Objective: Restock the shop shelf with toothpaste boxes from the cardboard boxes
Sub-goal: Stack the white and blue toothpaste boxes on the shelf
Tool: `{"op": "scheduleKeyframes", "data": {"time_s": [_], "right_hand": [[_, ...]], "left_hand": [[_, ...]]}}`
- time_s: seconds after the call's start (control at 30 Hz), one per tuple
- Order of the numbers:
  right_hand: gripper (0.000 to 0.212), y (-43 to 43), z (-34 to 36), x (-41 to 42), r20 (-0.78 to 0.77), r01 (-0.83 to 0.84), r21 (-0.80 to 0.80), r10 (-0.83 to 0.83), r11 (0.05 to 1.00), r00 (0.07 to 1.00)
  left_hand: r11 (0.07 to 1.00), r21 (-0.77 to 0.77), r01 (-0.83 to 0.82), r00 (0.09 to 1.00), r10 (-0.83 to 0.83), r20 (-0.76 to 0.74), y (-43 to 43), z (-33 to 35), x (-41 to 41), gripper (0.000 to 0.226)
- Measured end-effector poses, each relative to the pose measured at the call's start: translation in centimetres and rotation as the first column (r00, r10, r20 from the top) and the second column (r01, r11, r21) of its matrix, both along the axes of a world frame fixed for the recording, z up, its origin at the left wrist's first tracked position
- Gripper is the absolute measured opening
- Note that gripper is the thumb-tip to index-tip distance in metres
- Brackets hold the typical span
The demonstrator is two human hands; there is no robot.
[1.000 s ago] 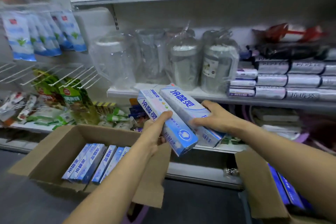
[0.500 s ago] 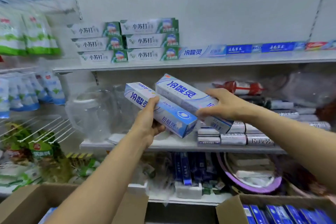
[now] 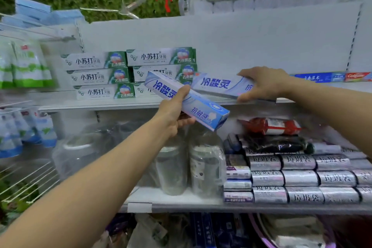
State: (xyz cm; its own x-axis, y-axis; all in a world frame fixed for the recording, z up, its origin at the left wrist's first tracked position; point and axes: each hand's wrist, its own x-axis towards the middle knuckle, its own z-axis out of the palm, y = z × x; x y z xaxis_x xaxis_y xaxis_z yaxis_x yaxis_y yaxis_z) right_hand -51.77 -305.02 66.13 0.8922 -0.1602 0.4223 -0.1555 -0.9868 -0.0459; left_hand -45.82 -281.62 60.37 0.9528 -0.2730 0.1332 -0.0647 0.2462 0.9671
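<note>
Head view: our left hand (image 3: pixel 173 112) wraps the middle of blue box (image 3: pixel 203 111), tilted, in front of shelf (image 3: pixel 90 104). Our right hand (image 3: pixel 263 84) clamps second box (image 3: pixel 217 85) at shelf edge, beside green stack (image 3: pixel 96 76). We judge: light, stiff card, corners crushable, so hold long sides.

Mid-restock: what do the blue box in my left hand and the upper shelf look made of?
Blue toothpaste box in the left hand: likely glossy printed cardboard, given crisp folded edges and sheen. Upper shelf: apparently white painted metal, judging by its thin edge and slotted upright, though unconfirmed.
</note>
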Motion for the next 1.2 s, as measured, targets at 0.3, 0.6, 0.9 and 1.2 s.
{"op": "scheduleKeyframes", "data": {"time_s": [0.3,0.6,0.9,1.2], "right_hand": [[0.086,-4.2,1.0,4.5,-0.154,0.038,-0.049,-0.045,0.998,0.987],[0.061,-7.0,0.0,10.5,-0.194,-0.032,-0.029,0.026,0.999,0.981],[0.058,-8.0,-1.0,13.5,-0.131,-0.005,0.047,0.011,0.999,0.991],[0.054,-8.2,-1.1,14.7,-0.15,0.047,-0.078,-0.058,0.996,0.987]], "left_hand": [[0.996,-0.088,0.007,0.998,-0.012,-0.061,-1.2,-0.6,3.2,0.026],[0.989,-0.134,-0.067,0.997,0.061,-0.043,-2.6,0.2,3.2,0.024],[0.98,-0.156,-0.12,0.992,0.115,-0.044,-4.0,0.1,3.6,0.031],[0.973,-0.184,-0.139,0.99,0.134,-0.038,-5.2,-0.2,3.5,0.034]]}}
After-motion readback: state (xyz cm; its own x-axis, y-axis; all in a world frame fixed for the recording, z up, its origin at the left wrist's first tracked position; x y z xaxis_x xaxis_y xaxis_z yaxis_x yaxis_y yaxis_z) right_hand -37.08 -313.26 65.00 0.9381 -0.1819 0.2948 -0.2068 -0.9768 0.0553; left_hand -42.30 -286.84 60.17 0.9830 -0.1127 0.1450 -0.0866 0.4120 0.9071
